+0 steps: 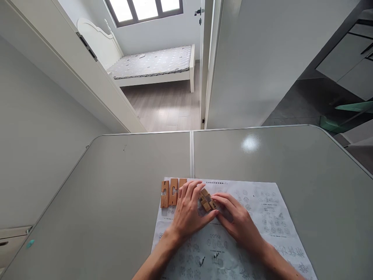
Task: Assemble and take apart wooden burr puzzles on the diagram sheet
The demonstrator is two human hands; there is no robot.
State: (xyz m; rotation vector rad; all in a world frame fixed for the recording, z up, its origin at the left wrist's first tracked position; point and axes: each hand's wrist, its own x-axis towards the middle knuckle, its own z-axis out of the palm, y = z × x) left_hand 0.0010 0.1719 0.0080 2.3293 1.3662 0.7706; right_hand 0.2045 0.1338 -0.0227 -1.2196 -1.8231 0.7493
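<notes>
A small cluster of interlocking wooden puzzle pieces (205, 200) sits over the printed sheet (247, 233), between my two hands. My right hand (240, 221) is closed, fingertips and thumb pinching the cluster's right-hand piece, which bears a dark mark. My left hand (188, 210) arches beside the cluster's left side, fingers spread and thumb stretched toward my right thumb. Whether its fingertips touch the wood I cannot tell. Left of it lie a notched wooden piece (164, 194), a second notched piece (173, 191) and a third piece (182, 182), partly hidden by my left fingers.
The sheet, covered with small line drawings, lies on a grey table (116, 202) with a pale seam (192, 151). Two dark marks show low on the sheet. Past the table's far edge, a doorway opens onto a bed (154, 64). Something green (332, 123) stands at the right.
</notes>
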